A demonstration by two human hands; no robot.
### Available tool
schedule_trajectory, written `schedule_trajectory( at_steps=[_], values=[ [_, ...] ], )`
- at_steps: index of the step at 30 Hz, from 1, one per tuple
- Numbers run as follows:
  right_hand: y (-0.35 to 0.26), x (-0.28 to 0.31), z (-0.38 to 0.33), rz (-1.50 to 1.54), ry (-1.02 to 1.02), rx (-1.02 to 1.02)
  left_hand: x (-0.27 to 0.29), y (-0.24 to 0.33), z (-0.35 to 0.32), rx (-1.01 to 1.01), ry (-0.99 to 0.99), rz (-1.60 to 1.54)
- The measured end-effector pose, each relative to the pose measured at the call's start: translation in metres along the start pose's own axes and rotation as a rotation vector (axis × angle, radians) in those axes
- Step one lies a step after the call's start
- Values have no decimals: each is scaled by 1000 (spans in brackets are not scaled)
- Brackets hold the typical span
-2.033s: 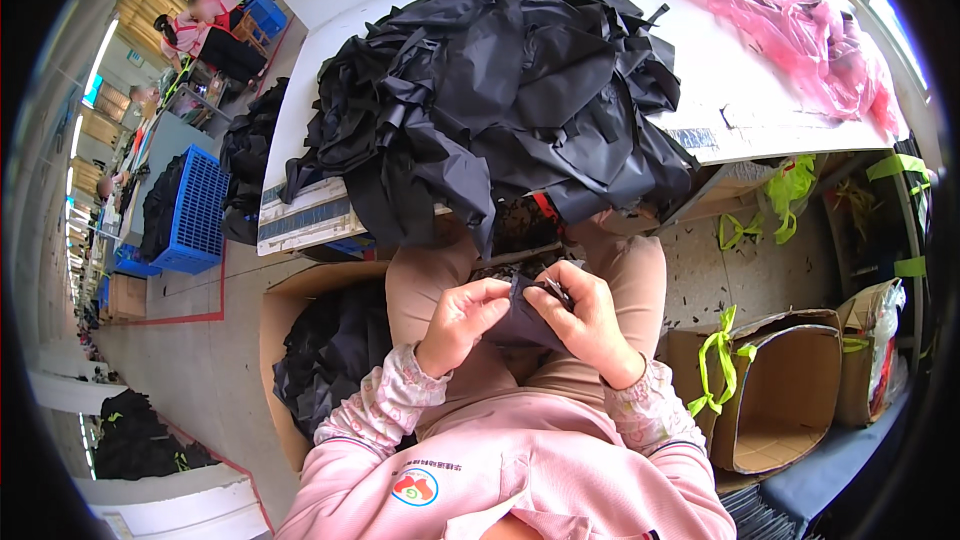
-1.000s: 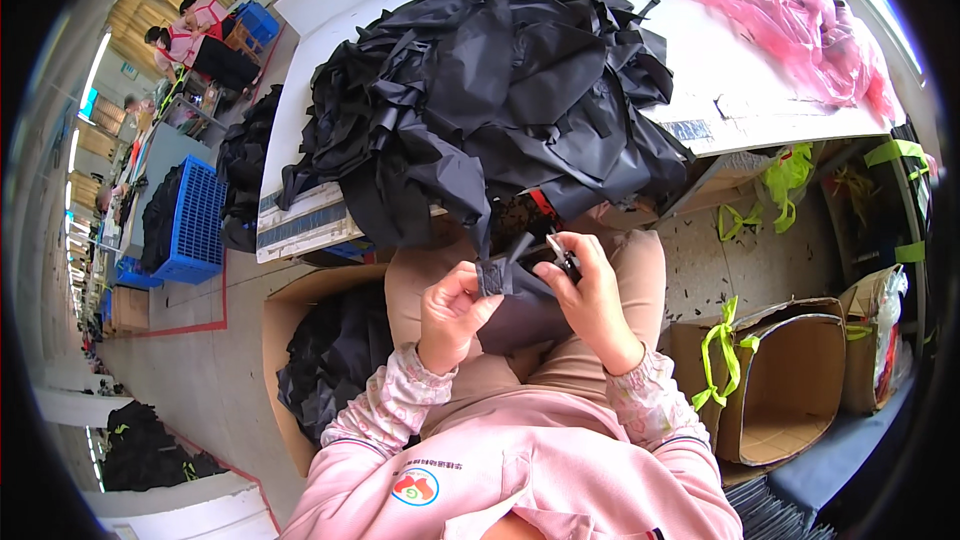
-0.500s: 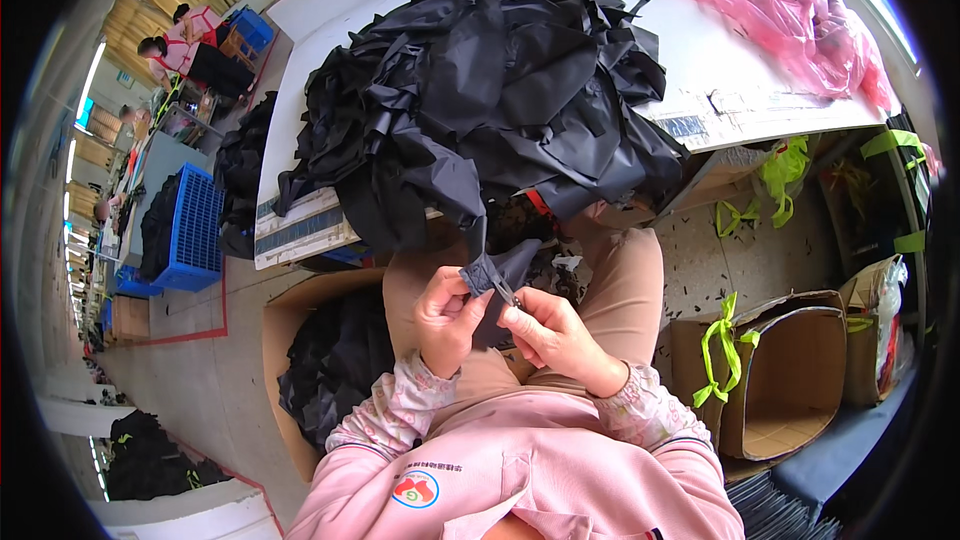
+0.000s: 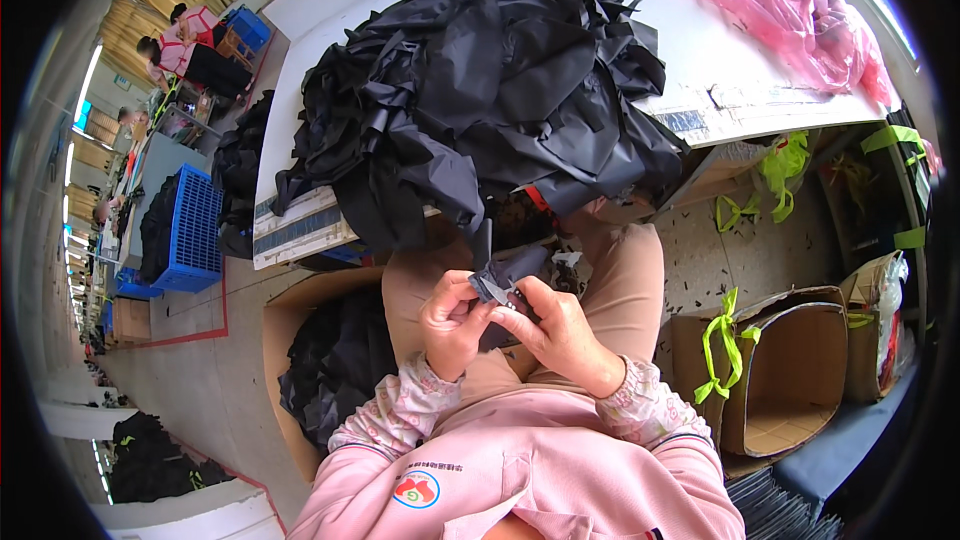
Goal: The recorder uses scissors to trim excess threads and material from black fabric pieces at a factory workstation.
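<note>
Over my lap, my left hand pinches the edge of a dark fabric piece. Closed around small metal thread snips, my right hand is right beside it. The snips' blades lie against the fabric near my left fingertips; whether they are apart cannot be made out. A narrow strip of the cloth runs up toward a big heap of black fabric pieces on the white table, just beyond my hands.
A cardboard box of black pieces stands by my left leg. To the right are an open cardboard box with a yellow-green tie and pink plastic sheeting on the table. Blue crates and people stand far left.
My right hand has shifted slightly up and closer to my left, bringing the snips in against the fabric. The left hand still pinches the piece, now a little further right.
</note>
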State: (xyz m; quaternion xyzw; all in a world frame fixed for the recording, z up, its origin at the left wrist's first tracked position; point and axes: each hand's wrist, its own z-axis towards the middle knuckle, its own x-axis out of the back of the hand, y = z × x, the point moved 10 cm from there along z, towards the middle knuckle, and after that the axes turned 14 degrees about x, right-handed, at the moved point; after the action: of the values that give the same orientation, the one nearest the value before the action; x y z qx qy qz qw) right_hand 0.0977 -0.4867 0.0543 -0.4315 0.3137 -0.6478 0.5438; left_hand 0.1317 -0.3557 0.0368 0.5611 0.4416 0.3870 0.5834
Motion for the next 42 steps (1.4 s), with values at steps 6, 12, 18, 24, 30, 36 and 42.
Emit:
schedule_trajectory(
  at_steps=[6, 12, 18, 24, 30, 36, 42],
  values=[
    [2, 2, -1, -47, 1, -7, -4, 2, 0, 10, -7, -37],
    [4, 3, -3, -32, -7, -31, -4, 1, -1, 23, -20, -60],
    [1, 5, -2, -52, -3, -11, -9, 1, -3, 33, -59, 3],
    [1, 6, -6, -38, 7, -19, -10, -1, -5, 23, -75, 4],
    [7, 11, -9, 29, 19, -54, -9, 2, -2, 34, -112, -42],
    [13, 22, -5, 32, -159, -132, -17, -3, 10, 212, -299, -206],
    [-6, 26, 3, -180, -365, -1, -23, -8, 8, 314, -390, -193]
  ],
)
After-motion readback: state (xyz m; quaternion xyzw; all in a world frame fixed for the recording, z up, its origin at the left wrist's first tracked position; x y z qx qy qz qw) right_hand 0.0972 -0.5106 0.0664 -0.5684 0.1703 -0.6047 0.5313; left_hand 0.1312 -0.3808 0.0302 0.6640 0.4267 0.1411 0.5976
